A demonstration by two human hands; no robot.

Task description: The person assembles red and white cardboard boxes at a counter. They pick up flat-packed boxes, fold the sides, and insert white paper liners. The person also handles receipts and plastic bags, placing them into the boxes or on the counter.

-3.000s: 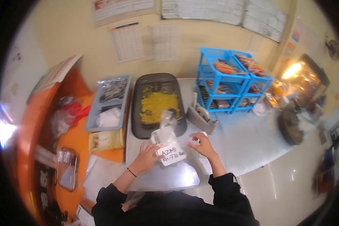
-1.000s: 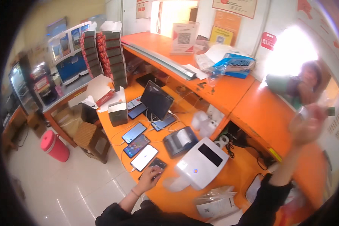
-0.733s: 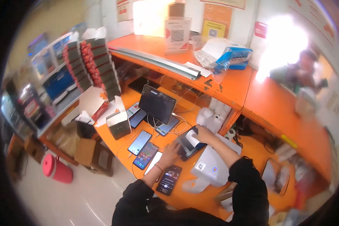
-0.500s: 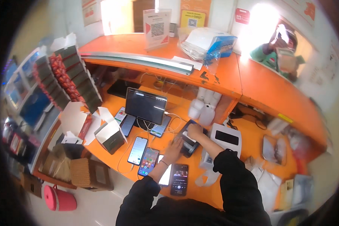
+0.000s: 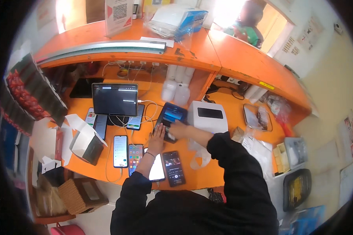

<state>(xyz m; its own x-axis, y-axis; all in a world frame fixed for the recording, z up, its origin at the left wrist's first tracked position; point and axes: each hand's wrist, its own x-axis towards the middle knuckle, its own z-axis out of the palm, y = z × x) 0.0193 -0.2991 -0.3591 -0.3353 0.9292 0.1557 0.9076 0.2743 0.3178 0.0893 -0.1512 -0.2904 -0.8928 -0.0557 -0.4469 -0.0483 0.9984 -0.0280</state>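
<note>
We see the dark, boxy receipt printer (image 5: 171, 114) on the orange desk (image 5: 199, 179), directly in front of the person and below the white plastic jars (image 5: 175, 91). The left hand (image 5: 157, 139) lies open, its fingers extended along the printer's near left part. The right hand (image 5: 179, 130) is bunched over the near right part, fingers curled; we cannot tell whether it grips anything, since the fingertips are hidden. Just right of the printer we find a white, rounded label machine (image 5: 208, 115) with a dark panel, a pale paper strip (image 5: 200, 157) looping out at its near side. Nearer the person lies a black phone with a lit media screen (image 5: 173, 169); to its left we note a phone with a blank white screen (image 5: 157, 167), partly covered by the left forearm. Farther left stands a black tablet (image 5: 115, 99), propped upright, and nearer the desk's left edge an open dark-green carton with a white interior (image 5: 85, 145).
</note>
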